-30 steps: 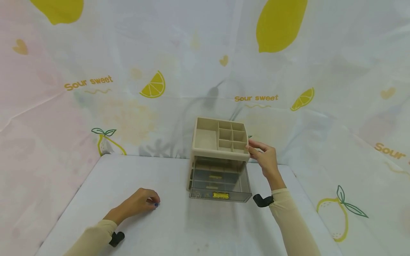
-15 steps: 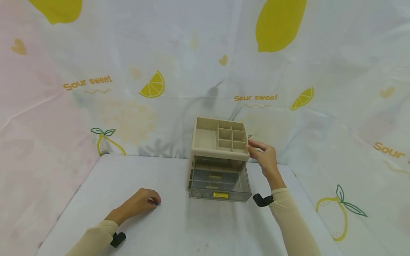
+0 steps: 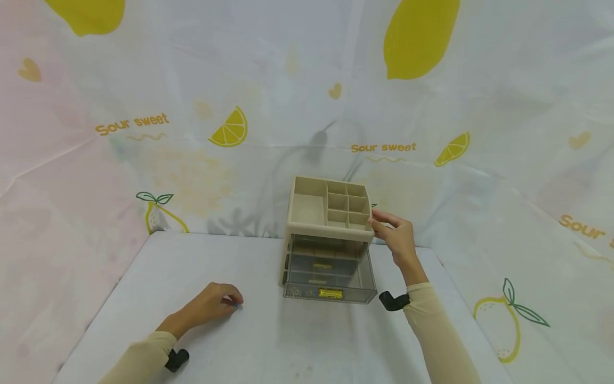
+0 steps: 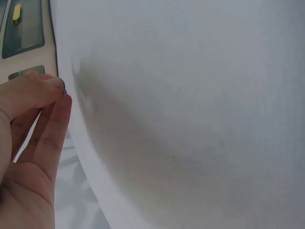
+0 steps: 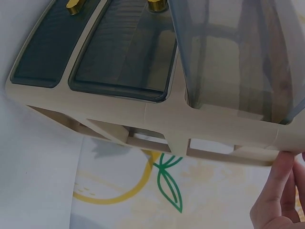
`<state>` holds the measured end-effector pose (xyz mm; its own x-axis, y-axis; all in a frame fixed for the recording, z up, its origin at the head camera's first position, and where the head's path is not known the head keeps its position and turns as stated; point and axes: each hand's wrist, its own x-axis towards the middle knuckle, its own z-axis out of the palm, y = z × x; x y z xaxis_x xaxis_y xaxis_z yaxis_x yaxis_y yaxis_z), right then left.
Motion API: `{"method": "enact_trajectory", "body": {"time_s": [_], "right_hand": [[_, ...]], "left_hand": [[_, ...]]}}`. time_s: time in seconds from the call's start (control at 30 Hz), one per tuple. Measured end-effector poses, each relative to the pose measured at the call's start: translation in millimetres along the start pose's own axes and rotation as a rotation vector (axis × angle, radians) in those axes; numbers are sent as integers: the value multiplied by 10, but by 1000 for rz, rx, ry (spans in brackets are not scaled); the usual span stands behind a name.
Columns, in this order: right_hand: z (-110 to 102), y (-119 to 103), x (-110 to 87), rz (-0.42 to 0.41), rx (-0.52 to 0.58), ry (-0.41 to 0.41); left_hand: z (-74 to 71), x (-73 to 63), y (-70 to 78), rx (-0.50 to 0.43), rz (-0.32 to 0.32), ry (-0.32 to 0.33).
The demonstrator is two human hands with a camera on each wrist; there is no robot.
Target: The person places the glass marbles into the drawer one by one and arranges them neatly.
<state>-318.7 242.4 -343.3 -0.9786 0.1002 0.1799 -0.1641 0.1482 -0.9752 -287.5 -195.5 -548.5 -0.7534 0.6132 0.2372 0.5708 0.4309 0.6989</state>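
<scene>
A beige desktop drawer organizer stands at the back of the table, its top split into several compartments. Its upper clear drawer, with a gold handle, is pulled out. My right hand holds the organizer's right top edge, thumb on the front side; the fingers behind are partly hidden. To the left, low over the table, my left hand pinches a small bluish thing between thumb and fingertips. Only its edge shows, so its kind is unclear.
Below the pulled-out drawer are more dark clear drawers, pushed in. White cloth covers the table. A lemon-printed curtain hangs close behind the organizer and along both sides. A black wrist mount sticks out near the drawer's right corner.
My left hand has shifted very slightly to the right, and less of the blue thing shows from above. The right hand, organizer and drawer have stayed put.
</scene>
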Motion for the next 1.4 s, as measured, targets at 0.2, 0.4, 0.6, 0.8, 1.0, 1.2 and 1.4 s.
{"method": "enact_trajectory", "body": {"time_s": [0.2, 0.4, 0.6, 0.8, 1.0, 1.2, 1.4], "right_hand": [[-40, 147, 88, 6, 7, 2], [-71, 288, 169, 3, -5, 8], [-74, 300, 176, -5, 1, 10], [-56, 289, 174, -18, 10, 9], [-53, 264, 149, -18, -10, 7], [-51, 276, 150, -18, -15, 6], [-58, 285, 155, -27, -12, 8]], "left_hand": [[-22, 2, 20, -11, -3, -2], [-32, 22, 19, -32, 17, 34], [-78, 115, 46, -37, 34, 52], [-167, 244, 150, -52, 93, 100], [-230, 398, 286, -48, 108, 142], [-303, 529, 442, -89, 97, 182], [-386, 694, 578, -85, 102, 239]]}}
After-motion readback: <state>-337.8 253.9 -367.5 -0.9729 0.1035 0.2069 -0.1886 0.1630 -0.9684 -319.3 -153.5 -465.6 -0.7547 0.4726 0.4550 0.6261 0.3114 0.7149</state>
